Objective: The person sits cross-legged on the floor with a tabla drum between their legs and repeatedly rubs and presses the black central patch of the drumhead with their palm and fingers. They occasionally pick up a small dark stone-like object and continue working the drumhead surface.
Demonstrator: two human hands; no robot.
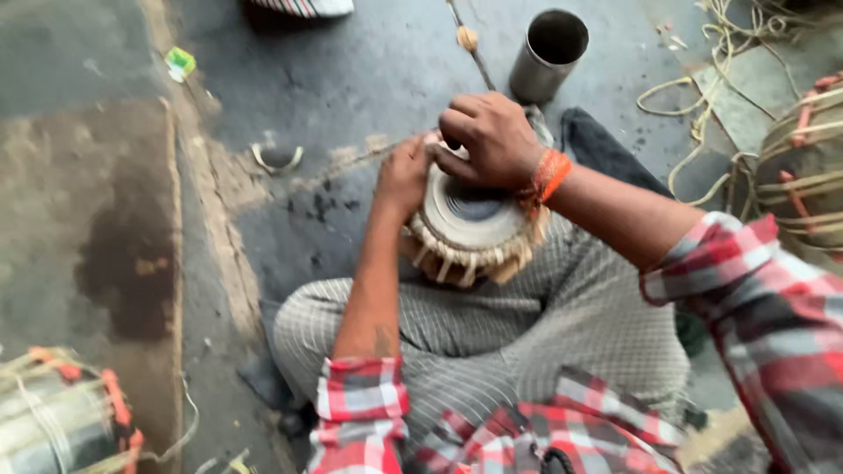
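Observation:
A small hand drum (474,230) with a dark round patch on its skin and pale lacing round its rim rests on my crossed legs. My left hand (402,175) grips the drum's left rim, fingers curled over the edge. My right hand (486,139), with an orange thread band at the wrist, presses down on the far edge of the drumhead with bent fingers. Whether it holds a small tool is hidden. Both sleeves are red and white checked.
A steel tumbler (549,53) stands on the dark floor beyond the drum, beside a thin stick (470,44). Another laced drum (803,167) and loose cord (711,96) lie at the right. A third drum (57,412) sits bottom left. A metal ring piece (277,158) lies left.

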